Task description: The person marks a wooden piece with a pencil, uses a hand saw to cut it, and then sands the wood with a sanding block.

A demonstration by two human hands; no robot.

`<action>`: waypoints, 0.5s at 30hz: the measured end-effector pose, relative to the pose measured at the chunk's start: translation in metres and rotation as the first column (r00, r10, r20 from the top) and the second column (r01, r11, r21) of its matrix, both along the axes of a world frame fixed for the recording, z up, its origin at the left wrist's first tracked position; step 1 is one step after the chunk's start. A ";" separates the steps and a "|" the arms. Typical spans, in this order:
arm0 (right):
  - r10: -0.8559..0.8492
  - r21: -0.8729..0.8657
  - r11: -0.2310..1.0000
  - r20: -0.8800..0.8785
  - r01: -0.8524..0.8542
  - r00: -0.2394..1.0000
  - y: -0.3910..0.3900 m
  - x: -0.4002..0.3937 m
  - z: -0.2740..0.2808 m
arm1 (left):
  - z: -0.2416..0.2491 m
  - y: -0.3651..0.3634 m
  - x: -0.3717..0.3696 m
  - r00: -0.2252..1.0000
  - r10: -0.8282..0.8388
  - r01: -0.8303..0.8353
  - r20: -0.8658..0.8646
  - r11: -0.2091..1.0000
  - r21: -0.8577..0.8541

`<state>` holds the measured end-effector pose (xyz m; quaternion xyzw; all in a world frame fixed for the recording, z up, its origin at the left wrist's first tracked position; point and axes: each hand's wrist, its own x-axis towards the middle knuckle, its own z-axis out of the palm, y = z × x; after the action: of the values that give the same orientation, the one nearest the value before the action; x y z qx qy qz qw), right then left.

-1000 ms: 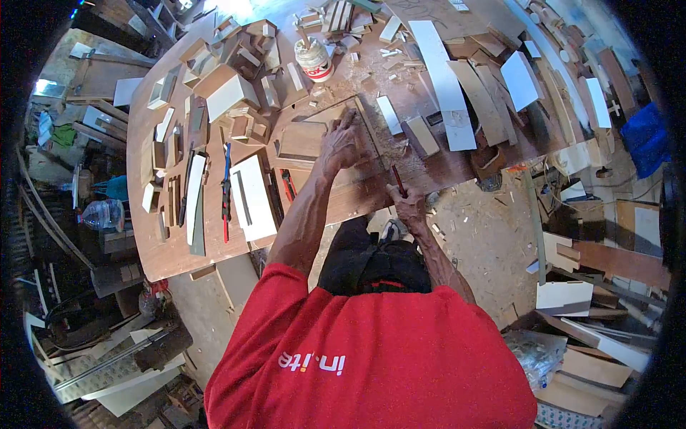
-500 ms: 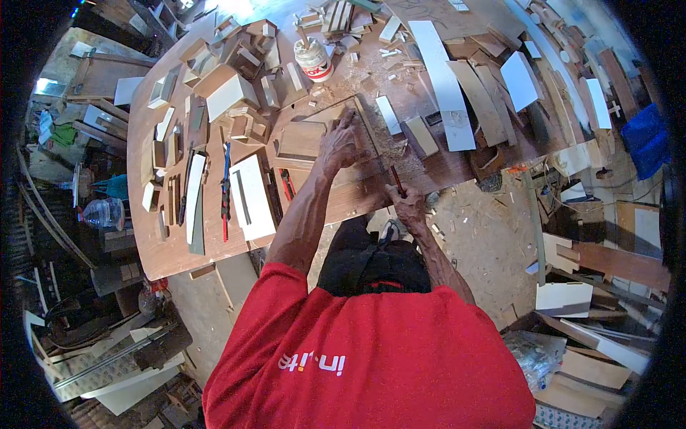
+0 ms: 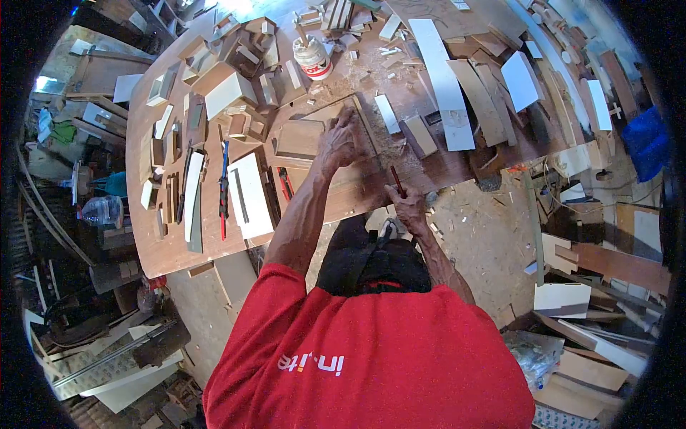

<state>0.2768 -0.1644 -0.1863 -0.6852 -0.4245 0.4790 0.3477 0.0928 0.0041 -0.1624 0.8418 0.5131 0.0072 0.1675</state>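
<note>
My left hand (image 3: 337, 146) lies over a flat wooden piece with a narrow raised strip (image 3: 366, 123) along its far right side. Its fingers are stretched forward and a little apart, pressing down on the wood. Just left of it sits a shallow wooden box-like piece (image 3: 299, 138). At the table's near edge my right hand (image 3: 409, 206) is closed around a thin dark red, pencil-like stick (image 3: 397, 179), its tip pointing up and away from me. A shadow falls on the wood between the two hands.
A white glue tub (image 3: 312, 61) with a brush stands at the back. Small wooden boxes (image 3: 230, 93), a white panel (image 3: 251, 199) and red-and-black clamps (image 3: 224, 189) lie on the left. Long white boards (image 3: 443, 86) and offcuts cover the right. Wood scraps litter the floor.
</note>
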 end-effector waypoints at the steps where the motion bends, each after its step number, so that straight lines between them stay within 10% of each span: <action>1: 0.010 0.000 1.000 0.031 -0.010 0.999 0.001 0.000 0.001 | -0.003 0.001 -0.001 1.000 -0.011 0.011 -0.005 1.000 0.022; 15: 0.004 0.051 0.999 0.028 -0.005 1.000 0.000 0.000 -0.001 | 0.009 -0.002 0.004 0.999 0.042 -0.042 -0.024 0.999 -0.006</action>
<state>0.2772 -0.1640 -0.1877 -0.6818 -0.4430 0.4590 0.3579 0.0971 0.0020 -0.1530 0.8303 0.5327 -0.0011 0.1640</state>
